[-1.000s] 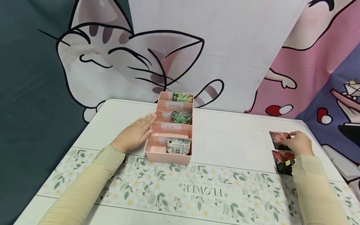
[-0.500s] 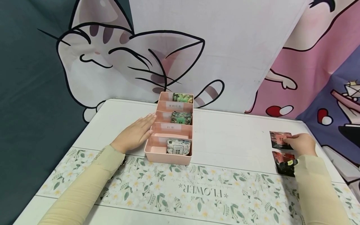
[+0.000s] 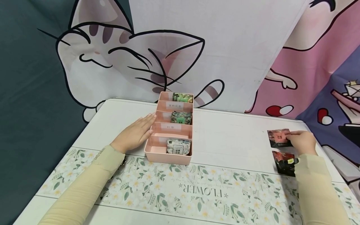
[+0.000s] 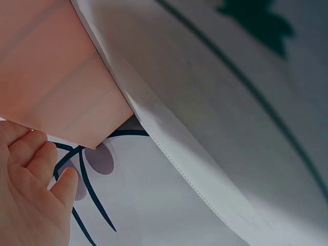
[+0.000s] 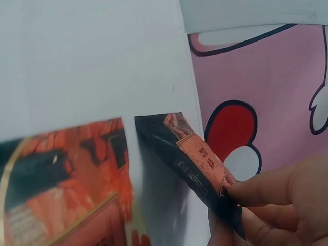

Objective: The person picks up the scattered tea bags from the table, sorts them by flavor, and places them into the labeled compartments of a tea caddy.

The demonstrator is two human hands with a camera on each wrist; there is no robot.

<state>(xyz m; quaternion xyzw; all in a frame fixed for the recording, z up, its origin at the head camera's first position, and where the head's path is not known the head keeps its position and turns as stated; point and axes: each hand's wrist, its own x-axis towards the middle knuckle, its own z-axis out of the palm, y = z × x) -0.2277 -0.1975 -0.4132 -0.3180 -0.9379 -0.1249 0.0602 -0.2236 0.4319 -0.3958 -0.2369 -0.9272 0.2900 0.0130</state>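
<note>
On the table's right side my right hand pinches the right edge of a red-and-black tea sachet between thumb and fingers. In the right wrist view this tea sachet is tilted up off the white surface. A second red-and-black sachet lies just nearer, below that hand. My left hand rests its straight fingers against the left side of a pink divided box. The left wrist view shows its fingertips along the box's wall.
Inside the box, a yellow-green sachet, a green sachet and a white sachet stand in separate compartments. White labels mark the compartments. A flower-print strip crosses the table's near part. A cartoon cloth hangs behind.
The right hand has slid its hold to the sachet's right edge, and the sachet has shifted slightly left and away. The left hand and box have stayed put.
</note>
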